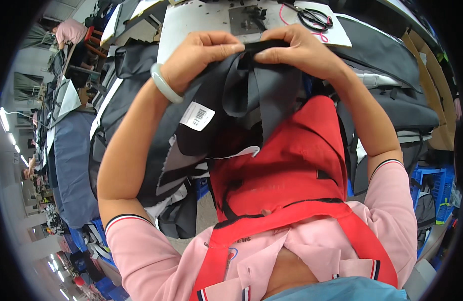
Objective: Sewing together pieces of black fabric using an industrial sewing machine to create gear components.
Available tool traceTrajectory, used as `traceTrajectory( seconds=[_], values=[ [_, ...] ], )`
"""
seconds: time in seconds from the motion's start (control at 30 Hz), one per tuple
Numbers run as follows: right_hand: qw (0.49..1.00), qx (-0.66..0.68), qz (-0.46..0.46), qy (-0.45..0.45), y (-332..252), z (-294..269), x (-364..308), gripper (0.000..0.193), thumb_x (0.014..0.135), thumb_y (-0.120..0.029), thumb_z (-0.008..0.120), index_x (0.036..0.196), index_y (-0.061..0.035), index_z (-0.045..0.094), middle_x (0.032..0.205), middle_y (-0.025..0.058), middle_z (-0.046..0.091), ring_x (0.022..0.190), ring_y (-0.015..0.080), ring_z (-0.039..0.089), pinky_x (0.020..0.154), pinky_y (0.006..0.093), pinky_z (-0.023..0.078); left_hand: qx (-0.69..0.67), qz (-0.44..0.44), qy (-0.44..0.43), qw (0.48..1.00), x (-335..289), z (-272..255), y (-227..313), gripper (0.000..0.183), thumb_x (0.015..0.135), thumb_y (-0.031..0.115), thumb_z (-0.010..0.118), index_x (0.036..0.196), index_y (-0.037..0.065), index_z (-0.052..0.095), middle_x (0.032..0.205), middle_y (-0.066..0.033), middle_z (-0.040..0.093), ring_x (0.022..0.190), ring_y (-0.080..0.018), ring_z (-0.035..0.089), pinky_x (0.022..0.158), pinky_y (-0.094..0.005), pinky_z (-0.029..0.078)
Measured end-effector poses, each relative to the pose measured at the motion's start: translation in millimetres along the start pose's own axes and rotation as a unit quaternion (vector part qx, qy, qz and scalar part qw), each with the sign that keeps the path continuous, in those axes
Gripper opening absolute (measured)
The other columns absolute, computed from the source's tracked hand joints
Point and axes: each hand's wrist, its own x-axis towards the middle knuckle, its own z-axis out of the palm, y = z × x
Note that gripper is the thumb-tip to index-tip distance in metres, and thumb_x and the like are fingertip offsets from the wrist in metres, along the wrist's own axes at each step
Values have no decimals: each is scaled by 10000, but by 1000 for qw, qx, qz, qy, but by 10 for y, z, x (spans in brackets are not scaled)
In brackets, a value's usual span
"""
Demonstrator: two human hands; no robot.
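Pinching cloth by its top edge, with left grip and right grip both clamped on it; dangling it between worktop and apron. Possibly risking misaligned layers, through loosening either pinch or letting the hanging weight drag.

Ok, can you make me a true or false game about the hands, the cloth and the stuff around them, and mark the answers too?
1. The left hand and the right hand both hold the dark cloth. True.
2. The pale bracelet is on the right arm. False: the bracelet is on the left arm.
3. A white label is on the dark cloth. True.
4. The apron is blue. False: the apron is red.
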Motion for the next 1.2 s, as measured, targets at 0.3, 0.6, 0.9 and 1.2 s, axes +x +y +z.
traceTrajectory(
  seconds=[0.3, 0.6, 0.9, 1.2],
  values=[
    [999, 20, 5, 38, 423, -238, 318, 215, 881, -228, 682, 944, -23, 674, 792, -39, 615, 749, 22, 549, 675, 188, 441, 77, 29, 29, 996, 558, -364, -223, 168, 903, 121, 640, 996, -12, 684, 884, -35, 683, 740, -69, 627, 681, -192, 506],
    [990, 23, 63, 122, 791, -568, 859, 308, 848, -243, 699, 1029, 5, 679, 849, 12, 659, 746, 64, 597, 693, 202, 484, -55, -31, 56, 996, 1335, -731, -280, 233, 899, 85, 616, 1101, -24, 655, 959, -79, 686, 771, -117, 655, 695, -233, 544],
    [989, 44, 94, 102, 967, -621, 1062, 348, 831, -219, 714, 1067, 33, 667, 889, 62, 681, 759, 99, 638, 700, 217, 517, -79, -9, 76, 994, 1511, -878, -493, 234, 911, 72, 596, 1109, -44, 643, 948, -85, 685, 762, -127, 658, 679, -234, 547],
    [981, 100, 136, 98, 913, -735, 1233, 260, 840, -175, 720, 1012, 18, 691, 855, 61, 673, 734, 145, 612, 666, 275, 506, -32, -6, 77, 996, 1561, -916, -408, 269, 931, 78, 544, 1165, -35, 613, 1007, -69, 664, 836, -116, 645, 750, -217, 525]
  ],
)
